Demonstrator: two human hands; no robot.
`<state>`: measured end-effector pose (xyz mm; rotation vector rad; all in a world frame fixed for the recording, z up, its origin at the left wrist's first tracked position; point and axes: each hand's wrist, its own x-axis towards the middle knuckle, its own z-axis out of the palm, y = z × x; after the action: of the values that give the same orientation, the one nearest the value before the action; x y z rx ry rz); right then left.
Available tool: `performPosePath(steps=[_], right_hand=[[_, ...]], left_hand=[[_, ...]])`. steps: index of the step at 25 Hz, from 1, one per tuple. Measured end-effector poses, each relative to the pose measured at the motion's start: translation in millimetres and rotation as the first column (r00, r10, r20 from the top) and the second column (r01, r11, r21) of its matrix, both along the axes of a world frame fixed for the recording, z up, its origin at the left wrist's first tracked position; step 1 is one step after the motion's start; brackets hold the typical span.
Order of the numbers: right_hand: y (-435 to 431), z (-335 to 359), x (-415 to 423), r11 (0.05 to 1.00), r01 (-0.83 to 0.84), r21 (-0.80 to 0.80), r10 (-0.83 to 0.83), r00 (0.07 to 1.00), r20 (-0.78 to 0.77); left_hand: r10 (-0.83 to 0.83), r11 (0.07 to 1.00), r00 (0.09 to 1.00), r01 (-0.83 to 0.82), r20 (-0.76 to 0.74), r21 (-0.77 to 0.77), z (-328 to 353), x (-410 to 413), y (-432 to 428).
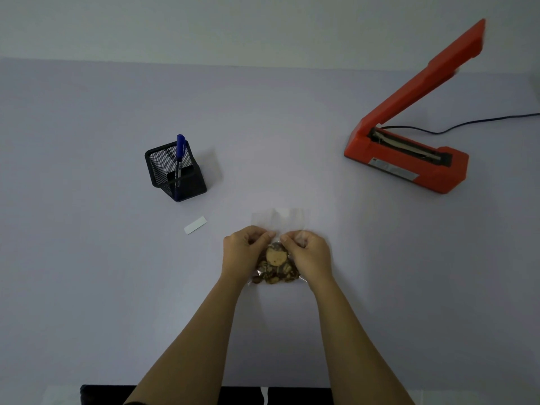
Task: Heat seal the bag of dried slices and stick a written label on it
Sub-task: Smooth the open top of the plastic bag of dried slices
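Plastic clear bag of brown dried slices [277, 260] lies flat on the pale worktop [117, 287], in front of you. Your left hand [242, 252] and right hand [311, 254] both pinch it just above the slices, fingers curled. Push the slices down, squeeze air out and smooth the empty top flat before taking it to the orange heat sealer [409, 162], arm raised, far right.

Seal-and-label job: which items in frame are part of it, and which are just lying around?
In the job: bag of dried slices, pinched by left hand and right hand; orange heat sealer, arm raised; blue pen; blank label.
Lying about: black mesh holder around the pen; dark object at the frame's bottom edge.
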<state>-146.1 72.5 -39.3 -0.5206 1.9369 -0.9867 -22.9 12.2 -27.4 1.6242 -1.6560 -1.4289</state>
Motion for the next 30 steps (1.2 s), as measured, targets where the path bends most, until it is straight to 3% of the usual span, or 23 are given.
performPosePath(steps=[5,10,15,19,24,30], right_hand=[[-2,5,0,0.997,-0.025,0.077,0.032,0.995,-0.099],[-4,10,1,0.99,0.018,0.143,0.001,0.991,-0.131],[-3,11,-2,0.992,0.019,0.123,-0.018,1.0,-0.015],[0,12,-7,0.992,0.036,0.118,-0.035,0.999,-0.005],[-4,14,8,0.989,0.057,0.139,-0.021,0.969,-0.247],[-10,17,15,0.98,0.081,0.184,-0.009,0.931,-0.365]], left_hand=[[0.041,0.999,0.992,-0.041,0.119,-0.007,-5,-4,2],[-0.175,0.98,0.983,0.169,0.053,0.105,1,10,-14],[-0.137,0.988,0.989,0.132,0.057,0.078,1,16,-15],[-0.127,0.99,0.989,0.122,0.08,0.069,0,15,-13],[-0.031,1.0,0.992,0.03,0.122,0.007,2,3,1],[-0.041,0.994,0.977,0.061,0.208,-0.091,4,-12,11]])
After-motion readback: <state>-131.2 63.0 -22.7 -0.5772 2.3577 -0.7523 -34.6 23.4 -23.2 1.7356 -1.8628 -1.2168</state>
